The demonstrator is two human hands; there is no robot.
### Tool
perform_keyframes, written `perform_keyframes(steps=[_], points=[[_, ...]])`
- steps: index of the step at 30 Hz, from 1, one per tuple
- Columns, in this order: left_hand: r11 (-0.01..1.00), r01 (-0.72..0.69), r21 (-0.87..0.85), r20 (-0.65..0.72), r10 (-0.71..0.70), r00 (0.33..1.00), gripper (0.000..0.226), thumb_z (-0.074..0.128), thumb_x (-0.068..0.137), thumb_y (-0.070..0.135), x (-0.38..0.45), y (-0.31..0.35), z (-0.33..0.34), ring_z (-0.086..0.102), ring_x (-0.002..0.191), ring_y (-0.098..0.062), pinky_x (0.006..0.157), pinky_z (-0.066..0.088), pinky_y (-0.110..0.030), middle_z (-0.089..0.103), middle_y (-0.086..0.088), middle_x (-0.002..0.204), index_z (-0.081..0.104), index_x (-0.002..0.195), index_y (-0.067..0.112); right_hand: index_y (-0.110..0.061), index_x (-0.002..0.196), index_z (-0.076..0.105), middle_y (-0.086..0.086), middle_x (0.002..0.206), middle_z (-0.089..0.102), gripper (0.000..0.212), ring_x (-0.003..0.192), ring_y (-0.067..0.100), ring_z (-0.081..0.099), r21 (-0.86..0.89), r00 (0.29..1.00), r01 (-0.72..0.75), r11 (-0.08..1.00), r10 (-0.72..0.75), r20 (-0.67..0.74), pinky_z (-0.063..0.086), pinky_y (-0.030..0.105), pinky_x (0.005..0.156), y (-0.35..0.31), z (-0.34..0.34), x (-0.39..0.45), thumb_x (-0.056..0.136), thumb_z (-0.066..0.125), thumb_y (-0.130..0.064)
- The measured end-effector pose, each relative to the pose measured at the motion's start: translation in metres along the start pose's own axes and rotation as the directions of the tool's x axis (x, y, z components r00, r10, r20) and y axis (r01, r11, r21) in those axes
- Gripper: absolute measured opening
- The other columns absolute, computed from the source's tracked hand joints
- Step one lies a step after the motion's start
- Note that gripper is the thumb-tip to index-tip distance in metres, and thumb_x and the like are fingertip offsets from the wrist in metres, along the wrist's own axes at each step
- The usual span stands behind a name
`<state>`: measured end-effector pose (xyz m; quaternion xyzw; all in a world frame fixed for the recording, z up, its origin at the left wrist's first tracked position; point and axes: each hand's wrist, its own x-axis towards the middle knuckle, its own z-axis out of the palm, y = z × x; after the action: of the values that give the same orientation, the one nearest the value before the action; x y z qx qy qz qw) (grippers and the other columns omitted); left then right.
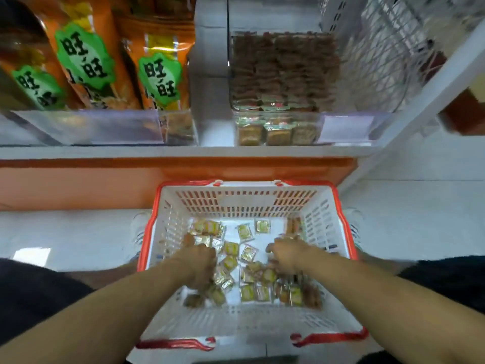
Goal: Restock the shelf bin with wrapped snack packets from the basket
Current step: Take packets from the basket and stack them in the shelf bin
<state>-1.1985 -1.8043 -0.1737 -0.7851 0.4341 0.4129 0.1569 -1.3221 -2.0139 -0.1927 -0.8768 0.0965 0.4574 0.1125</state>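
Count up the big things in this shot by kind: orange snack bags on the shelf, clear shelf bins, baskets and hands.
Orange snack bags: 3
Clear shelf bins: 2
Basket: 1
Hands: 2, left hand and right hand
Total: 8

A white shop shelf runs across the upper view, with an orange panel below its front edge. Tall orange snack bags stand behind a clear plastic lip at left. A white wire rack sits at upper right. The floor is pale, glossy tile.
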Motion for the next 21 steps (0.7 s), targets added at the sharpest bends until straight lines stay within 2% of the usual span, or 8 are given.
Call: perform_keyframes(steps=[2, 4, 6, 8, 10, 13, 18, 21], points=[[0.999, 0.036, -0.040, 0.052, -0.034, 0.998, 0.030, 0.058, 0.090, 0.021, 0.016, -0.005, 0.023, 0.062, 0.117, -0.030, 0.108, 0.045, -0.046, 0.063, -0.012, 0.127, 0.061, 0.119, 0.015, -0.012, 0.130, 0.050, 0.017, 0.129, 0.055, 0.040, 0.116, 0.035, 0.057, 0.020, 1.000, -0.022, 1.000, 0.022, -0.005, 0.051, 0.040, 0.093, 0.015, 0.040, 0.020, 0.092, 0.060, -0.019], [0.996, 0.028, -0.080, 0.050, -0.024, 0.998, 0.052, 0.066, 0.087, 0.015, 0.032, -0.006, 0.042, 0.058, 0.123, -0.029, 0.099, 0.051, -0.040, 0.055, -0.010, 0.139, 0.051, 0.136, 0.021, -0.016, 0.139, 0.042, 0.017, 0.133, 0.050, 0.059, 0.124, 0.036, 0.051, 0.002, 0.999, 0.009, 1.000, -0.009, -0.045, 0.046, 0.042, 0.099, 0.024, 0.061, 0.036, 0.086, 0.066, -0.027], [0.996, -0.054, -0.065, 0.032, 0.056, 0.998, 0.081, 0.068, 0.086, 0.013, 0.047, -0.002, 0.059, 0.045, 0.138, -0.032, 0.107, 0.045, -0.043, 0.040, -0.009, 0.154, 0.030, 0.156, 0.029, -0.024, 0.153, 0.022, 0.013, 0.145, 0.040, 0.091, 0.135, 0.035, 0.040, -0.091, 0.997, 0.050, 0.995, -0.056, -0.059, 0.037, 0.048, 0.106, 0.027, 0.070, 0.050, 0.079, 0.073, -0.040], [0.989, -0.148, 0.019, 0.040, 0.147, 0.988, 0.092, 0.068, 0.090, 0.017, 0.056, 0.006, 0.073, 0.022, 0.152, -0.036, 0.119, 0.030, -0.050, 0.018, -0.013, 0.168, 0.013, 0.163, 0.031, -0.031, 0.155, 0.014, 0.011, 0.148, 0.038, 0.106, 0.135, 0.036, 0.038, -0.104, 0.992, 0.105, 0.989, -0.112, -0.063, 0.035, 0.053, 0.105, 0.021, 0.078, 0.061, 0.072, 0.078, -0.046], [0.981, -0.168, 0.094, 0.079, 0.161, 0.984, 0.097, 0.069, 0.092, 0.020, 0.065, 0.012, 0.084, 0.004, 0.157, -0.039, 0.123, 0.020, -0.057, -0.004, -0.013, 0.172, 0.004, 0.164, 0.032, -0.033, 0.155, 0.013, 0.010, 0.146, 0.039, 0.102, 0.129, 0.037, 0.042, -0.104, 0.986, 0.148, 0.984, -0.155, -0.066, 0.035, 0.056, 0.103, 0.010, 0.086, 0.068, 0.074, 0.074, -0.043], [0.973, -0.151, 0.172, 0.068, 0.141, 0.988, 0.092, 0.062, 0.098, 0.024, 0.072, 0.021, 0.093, -0.008, 0.157, -0.040, 0.125, 0.010, -0.059, -0.019, -0.012, 0.170, -0.003, 0.163, 0.031, -0.033, 0.152, 0.015, 0.013, 0.140, 0.039, 0.096, 0.121, 0.039, 0.045, -0.067, 0.980, 0.164, 0.984, -0.170, -0.099, 0.042, 0.054, 0.092, -0.001, 0.097, 0.078, 0.075, 0.071, -0.045], [0.974, -0.109, 0.200, 0.013, 0.108, 0.994, 0.078, 0.046, 0.104, 0.024, 0.082, 0.025, 0.105, -0.011, 0.157, -0.039, 0.127, 0.007, -0.055, -0.022, -0.013, 0.169, -0.004, 0.163, 0.025, -0.031, 0.147, 0.026, 0.013, 0.130, 0.041, 0.081, 0.115, 0.036, 0.044, -0.016, 0.970, 0.195, 0.981, -0.196, -0.144, 0.045, 0.047, 0.078, -0.006, 0.104, 0.087, 0.078, 0.069, -0.034], [0.977, -0.127, 0.170, 0.026, 0.125, 0.992, 0.071, 0.052, 0.102, 0.020, 0.083, 0.024, 0.107, -0.007, 0.157, -0.039, 0.127, 0.011, -0.052, -0.021, -0.014, 0.169, 0.014, 0.162, 0.021, -0.030, 0.146, 0.029, 0.011, 0.130, 0.041, 0.080, 0.114, 0.033, 0.044, 0.053, 0.969, 0.211, 0.976, -0.202, -0.141, 0.041, 0.040, 0.070, -0.005, 0.106, 0.090, 0.077, 0.069, -0.031]])
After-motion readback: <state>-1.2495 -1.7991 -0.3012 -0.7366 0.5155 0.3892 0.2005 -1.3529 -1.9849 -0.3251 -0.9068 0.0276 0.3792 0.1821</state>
